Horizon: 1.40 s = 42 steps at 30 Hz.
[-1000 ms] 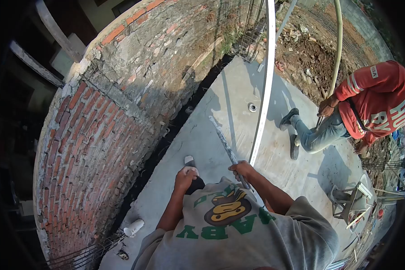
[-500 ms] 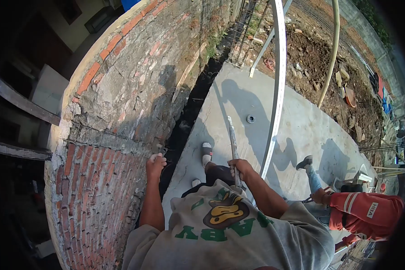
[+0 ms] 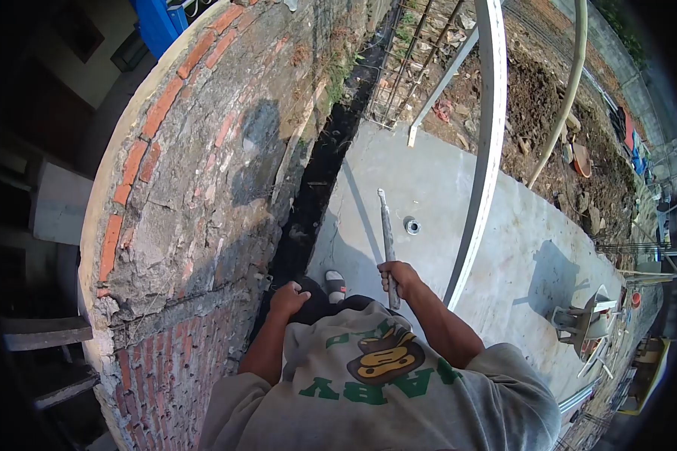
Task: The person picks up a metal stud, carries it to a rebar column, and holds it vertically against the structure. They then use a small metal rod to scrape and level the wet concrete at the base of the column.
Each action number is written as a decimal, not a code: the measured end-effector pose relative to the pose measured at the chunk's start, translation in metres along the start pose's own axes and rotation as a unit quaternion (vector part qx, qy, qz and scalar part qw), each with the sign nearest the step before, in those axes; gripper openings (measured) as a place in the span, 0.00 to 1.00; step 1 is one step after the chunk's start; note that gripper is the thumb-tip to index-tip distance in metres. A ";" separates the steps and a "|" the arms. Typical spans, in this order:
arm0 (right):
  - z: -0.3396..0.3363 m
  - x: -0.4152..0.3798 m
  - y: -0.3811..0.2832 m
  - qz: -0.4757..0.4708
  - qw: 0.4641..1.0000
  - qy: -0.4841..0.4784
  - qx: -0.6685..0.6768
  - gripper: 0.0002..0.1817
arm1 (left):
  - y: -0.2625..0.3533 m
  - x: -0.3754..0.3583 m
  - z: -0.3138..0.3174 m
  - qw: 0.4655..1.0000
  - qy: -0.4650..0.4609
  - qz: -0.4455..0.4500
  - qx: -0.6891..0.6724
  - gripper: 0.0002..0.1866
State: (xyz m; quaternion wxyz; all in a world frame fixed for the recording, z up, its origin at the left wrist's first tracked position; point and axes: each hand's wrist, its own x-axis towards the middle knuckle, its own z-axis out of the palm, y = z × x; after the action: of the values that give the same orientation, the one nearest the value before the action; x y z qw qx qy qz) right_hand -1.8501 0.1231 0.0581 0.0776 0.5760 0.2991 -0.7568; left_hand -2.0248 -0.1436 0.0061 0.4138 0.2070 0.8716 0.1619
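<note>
Head cam: pole (image 3: 387, 233) in R hand (image 3: 402, 279), fingers clenched twd near end, far tip above slab (image 3: 436, 188). L hand (image 3: 287, 299) curled, contents unclear. Step prob. carrying; next move calls for clearance from beam (image 3: 484, 165) at right.

The right hand (image 3: 401, 281) hides the gripped part of the pole (image 3: 387, 231).

The right hand (image 3: 399, 279) grips a rod (image 3: 388, 237) (pale, mottled) over the slab (image 3: 444, 180), near a pipe (image 3: 412, 225). The left hand (image 3: 289, 299), fingers curled, hovers between rod and brick wall (image 3: 173, 361).
</note>
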 end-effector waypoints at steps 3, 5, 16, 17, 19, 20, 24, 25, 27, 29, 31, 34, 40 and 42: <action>0.003 0.008 -0.038 -0.026 0.999 0.038 -0.028 0.05 | 0.025 0.023 -0.001 0.995 -0.045 0.031 0.078 0.21; 0.007 0.020 -0.059 -0.031 0.998 0.053 -0.021 0.05 | 0.047 0.042 -0.002 0.997 -0.046 0.036 0.053 0.19; -0.002 0.210 -0.146 0.081 0.986 0.129 -0.060 0.06 | 0.106 0.186 -0.009 0.891 -0.413 0.150 -0.114 0.17; -0.002 0.229 -0.154 0.096 0.982 0.139 -0.081 0.07 | 0.112 0.190 -0.014 0.868 -0.454 0.153 -0.132 0.18; -0.003 0.265 -0.174 0.125 0.973 0.158 -0.111 0.09 | 0.121 0.193 -0.041 0.852 -0.482 0.096 -0.179 0.18; -0.003 0.282 -0.186 0.137 0.971 0.158 -0.118 0.08 | 0.126 0.196 -0.052 0.840 -0.503 0.099 -0.177 0.18; -0.007 0.322 -0.216 0.148 0.974 0.126 -0.118 0.09 | 0.145 0.218 -0.082 0.789 -0.585 0.075 -0.174 0.18; -0.008 0.330 -0.220 0.143 0.976 0.119 -0.111 0.09 | 0.151 0.229 -0.086 0.776 -0.602 0.063 -0.174 0.18; -0.004 0.336 -0.233 0.123 0.982 0.110 -0.094 0.09 | 0.158 0.257 -0.081 0.768 -0.615 0.055 -0.173 0.17; 0.003 0.338 -0.251 0.103 0.989 0.095 -0.053 0.10 | 0.172 0.297 -0.079 0.758 -0.629 0.031 -0.168 0.17; -0.019 0.358 -0.247 0.119 0.989 0.050 -0.071 0.12 | 0.173 0.346 -0.060 0.816 -0.540 -0.007 -0.205 0.19; -0.033 0.403 -0.242 0.089 0.977 0.111 -0.159 0.10 | 0.199 0.452 -0.057 0.961 -0.248 0.088 -0.083 0.23; -0.044 0.503 -0.223 0.005 0.983 0.152 -0.101 0.09 | 0.301 0.645 -0.088 0.932 0.049 0.210 -0.292 0.32; -0.052 0.538 -0.224 -0.036 0.984 0.160 -0.076 0.10 | 0.351 0.683 -0.091 0.898 0.096 0.304 -0.304 0.36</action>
State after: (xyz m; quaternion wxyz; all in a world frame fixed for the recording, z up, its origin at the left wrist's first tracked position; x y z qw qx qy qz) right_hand -2.0849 0.4548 -0.3633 0.0450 0.6707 0.3850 -0.6323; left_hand -2.4079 0.4865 -0.2267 0.3015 0.3094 0.7105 0.5555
